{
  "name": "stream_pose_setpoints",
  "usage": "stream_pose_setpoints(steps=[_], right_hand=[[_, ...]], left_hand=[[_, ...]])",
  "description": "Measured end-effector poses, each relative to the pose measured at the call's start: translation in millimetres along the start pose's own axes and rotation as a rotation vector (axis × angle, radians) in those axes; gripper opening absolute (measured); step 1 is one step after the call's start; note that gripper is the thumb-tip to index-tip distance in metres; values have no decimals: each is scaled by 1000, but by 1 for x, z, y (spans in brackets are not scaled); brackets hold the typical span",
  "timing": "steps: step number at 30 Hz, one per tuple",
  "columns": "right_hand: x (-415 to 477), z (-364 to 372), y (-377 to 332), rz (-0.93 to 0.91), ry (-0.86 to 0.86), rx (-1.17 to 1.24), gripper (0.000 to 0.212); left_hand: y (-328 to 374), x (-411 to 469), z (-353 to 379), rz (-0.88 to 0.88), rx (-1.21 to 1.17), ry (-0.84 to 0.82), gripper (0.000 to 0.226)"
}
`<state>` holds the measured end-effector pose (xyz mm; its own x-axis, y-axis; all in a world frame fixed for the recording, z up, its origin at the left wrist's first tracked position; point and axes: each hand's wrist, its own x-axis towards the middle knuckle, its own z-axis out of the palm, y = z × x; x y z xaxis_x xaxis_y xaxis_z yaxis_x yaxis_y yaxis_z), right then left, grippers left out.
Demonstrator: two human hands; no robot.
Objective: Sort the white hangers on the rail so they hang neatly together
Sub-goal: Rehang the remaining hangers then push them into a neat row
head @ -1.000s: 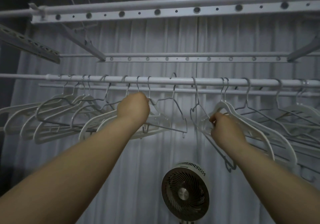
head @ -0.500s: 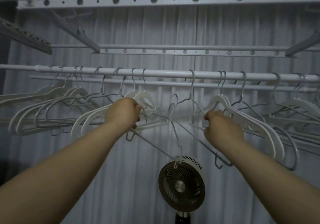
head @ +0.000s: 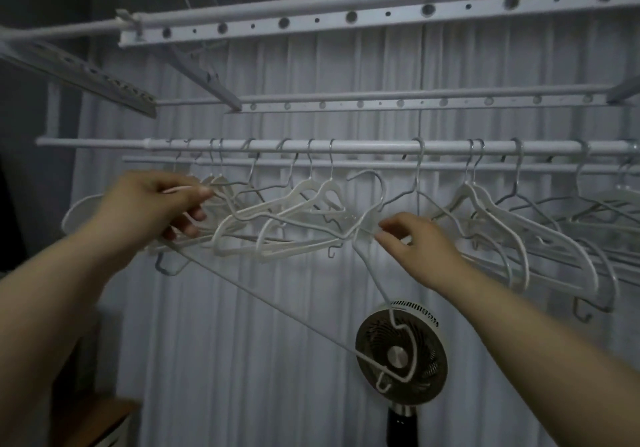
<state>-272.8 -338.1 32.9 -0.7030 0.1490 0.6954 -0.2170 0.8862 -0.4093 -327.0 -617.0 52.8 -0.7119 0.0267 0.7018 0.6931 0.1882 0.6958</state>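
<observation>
White hangers (head: 287, 211) hang along the rail (head: 363, 147), bunched near its left end and looser toward the right. One wire hanger (head: 412, 349) is off the rail, tilted down before the fan (head: 394, 356). Left hand (head: 152, 211) curls round the bunched hangers; right hand (head: 415, 249) pinches the wire hanger's neck

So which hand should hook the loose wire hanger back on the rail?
Right. The right hand pinches the loose hanger just under its free hook, below a bare stretch of rail; the left hand grips bunched hangers farther left.
</observation>
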Motion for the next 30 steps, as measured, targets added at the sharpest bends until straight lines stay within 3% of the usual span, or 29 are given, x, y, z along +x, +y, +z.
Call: stream_pose_setpoints(steps=[2,4,13,15,18,21,24,27,30], right_hand=[[-7,0,-15,93,-188,261,32],[-14,-5,-24,96,-350,358,18],[-59,-58,-45,80,-563,676,21],[-71,-72,-47,87,-548,725,19],[-88,-89,-55,93,-454,778,18],[-99,-103,-63,78,-354,791,17],[-107,-113,-70,83,-281,803,29],[-112,-115,-75,122,-201,842,28],[-113,-115,-82,174,-150,904,25]], left_hand=[[2,-10,-13,-5,-17,23,23],[5,-19,-22,-9,-18,52,23],[22,-60,-21,-20,74,142,17],[27,-72,-8,-29,122,147,7],[39,-89,12,-59,159,192,31],[60,-103,29,-28,156,176,35],[81,-116,44,60,173,63,26],[102,-134,58,120,133,-145,7],[112,-146,66,98,86,-269,18]])
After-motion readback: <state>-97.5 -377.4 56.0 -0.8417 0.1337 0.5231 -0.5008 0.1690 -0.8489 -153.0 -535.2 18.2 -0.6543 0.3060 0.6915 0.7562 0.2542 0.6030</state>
